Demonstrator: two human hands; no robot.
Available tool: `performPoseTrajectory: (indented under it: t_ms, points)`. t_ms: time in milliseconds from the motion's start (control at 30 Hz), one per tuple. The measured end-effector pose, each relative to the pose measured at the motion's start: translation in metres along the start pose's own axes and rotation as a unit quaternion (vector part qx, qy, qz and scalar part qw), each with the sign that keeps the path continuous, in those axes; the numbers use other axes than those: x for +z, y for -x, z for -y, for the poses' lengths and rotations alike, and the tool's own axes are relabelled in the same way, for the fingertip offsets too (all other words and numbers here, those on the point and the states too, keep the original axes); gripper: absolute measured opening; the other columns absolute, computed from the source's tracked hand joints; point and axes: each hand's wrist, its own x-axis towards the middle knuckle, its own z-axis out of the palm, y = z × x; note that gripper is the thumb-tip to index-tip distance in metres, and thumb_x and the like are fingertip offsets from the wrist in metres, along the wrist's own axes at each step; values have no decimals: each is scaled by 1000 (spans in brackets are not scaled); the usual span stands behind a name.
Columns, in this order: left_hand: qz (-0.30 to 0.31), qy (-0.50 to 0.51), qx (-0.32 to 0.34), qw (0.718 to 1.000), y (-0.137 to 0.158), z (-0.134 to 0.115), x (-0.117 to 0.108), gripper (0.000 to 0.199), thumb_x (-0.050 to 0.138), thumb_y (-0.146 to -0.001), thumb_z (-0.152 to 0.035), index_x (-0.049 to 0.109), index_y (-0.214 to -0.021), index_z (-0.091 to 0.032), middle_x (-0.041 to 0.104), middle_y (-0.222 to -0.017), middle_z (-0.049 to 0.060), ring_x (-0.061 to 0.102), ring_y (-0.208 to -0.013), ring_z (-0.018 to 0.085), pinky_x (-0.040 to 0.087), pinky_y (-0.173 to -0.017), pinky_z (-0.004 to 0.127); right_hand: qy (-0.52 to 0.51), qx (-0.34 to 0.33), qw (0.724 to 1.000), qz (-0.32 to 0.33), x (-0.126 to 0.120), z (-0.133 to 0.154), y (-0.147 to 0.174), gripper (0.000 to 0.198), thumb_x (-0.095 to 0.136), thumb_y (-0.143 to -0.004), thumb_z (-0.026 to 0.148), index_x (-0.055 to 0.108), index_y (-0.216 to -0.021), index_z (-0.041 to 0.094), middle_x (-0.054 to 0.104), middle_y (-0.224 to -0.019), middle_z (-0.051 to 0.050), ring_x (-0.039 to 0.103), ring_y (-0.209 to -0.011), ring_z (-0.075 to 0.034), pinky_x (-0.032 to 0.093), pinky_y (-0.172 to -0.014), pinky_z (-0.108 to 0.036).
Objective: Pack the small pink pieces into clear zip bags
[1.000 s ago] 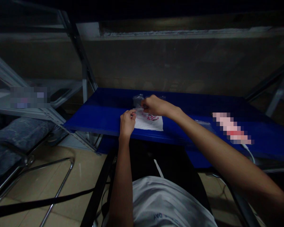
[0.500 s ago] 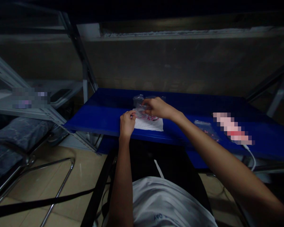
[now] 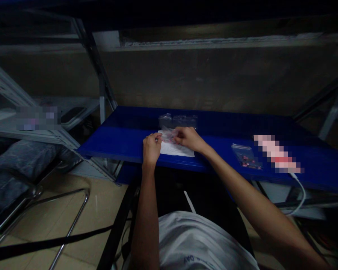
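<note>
My left hand (image 3: 152, 145) rests at the left edge of a white paper sheet (image 3: 176, 149), thumb and fingers pinched together. What they pinch is too small to make out. Over the sheet's right side, my right hand (image 3: 190, 138) is closed, its fingertips drawn together and pointing left toward my left hand. A crumpled clear plastic bag (image 3: 168, 134) lies between the two hands, at the back of the sheet. Pinkish bits show near the right fingertips, mostly hidden by that hand.
More clear plastic bags (image 3: 185, 120) lie behind the sheet on the blue shelf (image 3: 124, 129). To the right are a zip bag (image 3: 245, 155) with small pink pieces and a blurred-out pink object (image 3: 276, 153) with a white cable (image 3: 302, 193). A metal post (image 3: 103, 93) stands at left.
My right hand has come down and slightly nearer to me, now covering the pink pieces that showed on the sheet. My left hand has stayed in place.
</note>
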Motion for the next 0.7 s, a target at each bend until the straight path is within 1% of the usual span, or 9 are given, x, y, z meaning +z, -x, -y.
performPoseTrajectory:
  t_ms: [167,267,567,700]
  points:
    - [-4,6,1,1000,2,-5,0,32,66,-91,-6,75,-120,-17,80,-98,8,71,-87,19,55,-92,32,12,-2,1000,-22,5,-5,-1,5,66,-85,18,70,-88,16,70,-69,-1,63,-64,-16,37,-63,-25]
    - [-3,7,1,1000,3,-6,1,33,65,-92,-6,73,-122,-17,79,-98,8,71,-87,20,55,-92,33,11,5,1000,-29,5,-6,-1,8,65,-86,17,72,-90,17,70,-68,-1,63,-64,-17,37,-63,-25]
    - [4,-8,19,1000,2,-3,2,29,65,-91,-5,75,-116,-16,78,-102,10,70,-92,22,54,-94,35,3,16,998,-58,6,-1,5,10,65,-87,20,74,-91,16,71,-69,-1,62,-63,-16,39,-64,-25]
    - [-6,-23,22,999,3,-4,-1,20,70,-90,-11,76,-109,-16,76,-96,9,71,-92,23,54,-93,35,-41,35,995,-81,9,-7,8,12,65,-87,23,74,-94,17,73,-72,-2,65,-65,-17,43,-64,-27]
